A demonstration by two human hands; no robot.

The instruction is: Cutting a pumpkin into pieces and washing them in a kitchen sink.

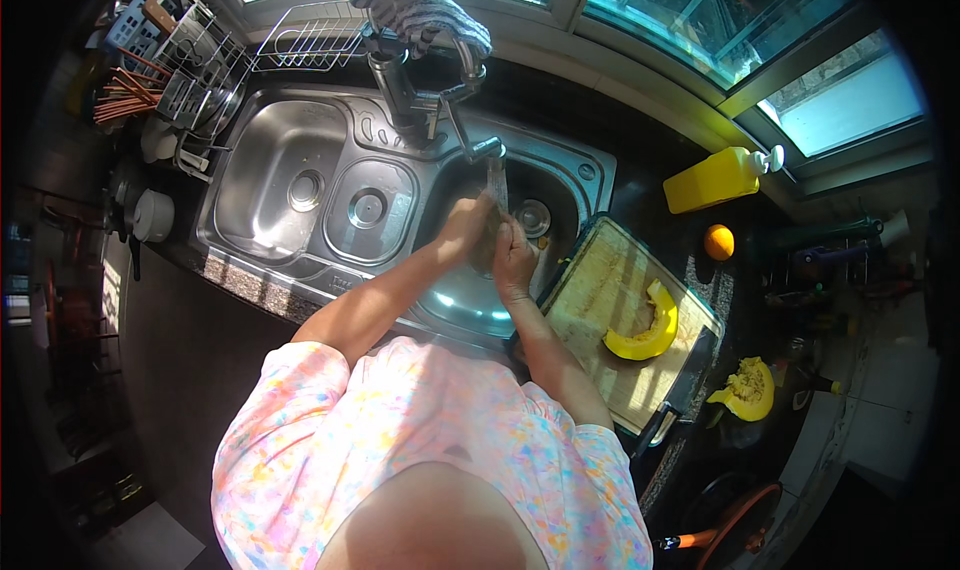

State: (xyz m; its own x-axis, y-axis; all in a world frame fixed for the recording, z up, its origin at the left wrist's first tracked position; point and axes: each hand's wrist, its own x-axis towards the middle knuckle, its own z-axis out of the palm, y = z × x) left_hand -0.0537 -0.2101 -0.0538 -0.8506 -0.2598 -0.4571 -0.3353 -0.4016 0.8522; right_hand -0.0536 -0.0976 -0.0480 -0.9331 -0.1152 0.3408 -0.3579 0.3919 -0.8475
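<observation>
My left hand (468,223) and my right hand (516,253) are close together over the right basin (457,307) of a stainless steel sink. A stream of water (496,176) runs from the faucet spout (486,150) down onto them. Fingers and running water hide whether anything is held between them. Below and beyond the right hand sits the drain strainer (533,217), with small yellow-orange bits (542,243) close by it.
Right of the sink, a cutting board (592,300) bears a pumpkin slice (651,330) and a kitchen knife (679,386). Beyond are another pumpkin piece (750,391), an orange (718,242) and a yellow pump bottle (712,181). A dish rack (199,67) stands left.
</observation>
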